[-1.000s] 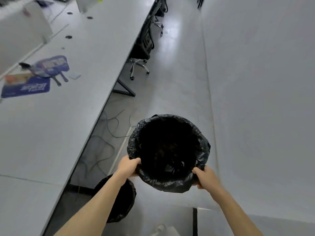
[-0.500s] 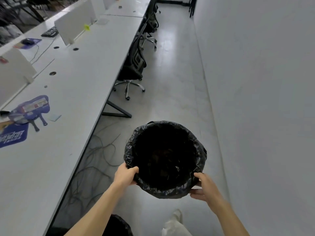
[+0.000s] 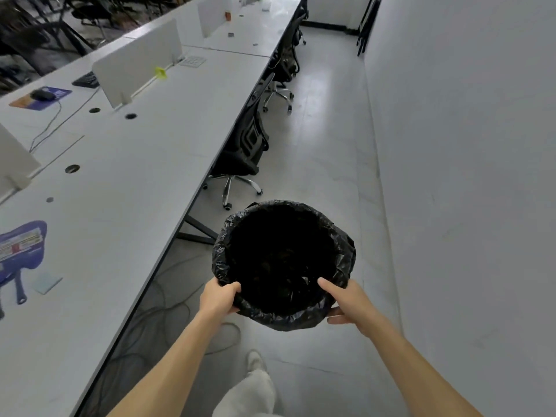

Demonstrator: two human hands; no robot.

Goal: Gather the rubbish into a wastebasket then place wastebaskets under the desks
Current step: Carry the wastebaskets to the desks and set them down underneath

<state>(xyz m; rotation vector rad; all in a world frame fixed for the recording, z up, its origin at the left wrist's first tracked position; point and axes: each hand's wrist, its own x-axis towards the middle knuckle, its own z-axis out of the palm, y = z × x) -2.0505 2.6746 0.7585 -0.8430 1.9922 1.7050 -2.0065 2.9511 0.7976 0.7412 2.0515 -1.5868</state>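
A wastebasket (image 3: 282,260) lined with a black plastic bag hangs in the air above the aisle floor, its mouth facing me. My left hand (image 3: 219,299) grips its near left rim with the thumb over the edge. On the near right rim my right hand (image 3: 346,302) holds it, thumb inside and fingers underneath. The inside is dark, with some rubbish faintly visible at the bottom. The long white desk (image 3: 144,176) runs along my left.
Black office chairs (image 3: 246,145) stand tucked at the desk edge ahead. Loose cables (image 3: 162,311) lie on the floor under the desk by a black desk leg (image 3: 195,230). A white wall (image 3: 466,176) bounds the aisle on the right. My shoe (image 3: 255,361) shows below.
I have walked forward along the aisle carrying the wastebasket. The second black-lined basket under the desk has dropped out of view, and the chairs are nearer.
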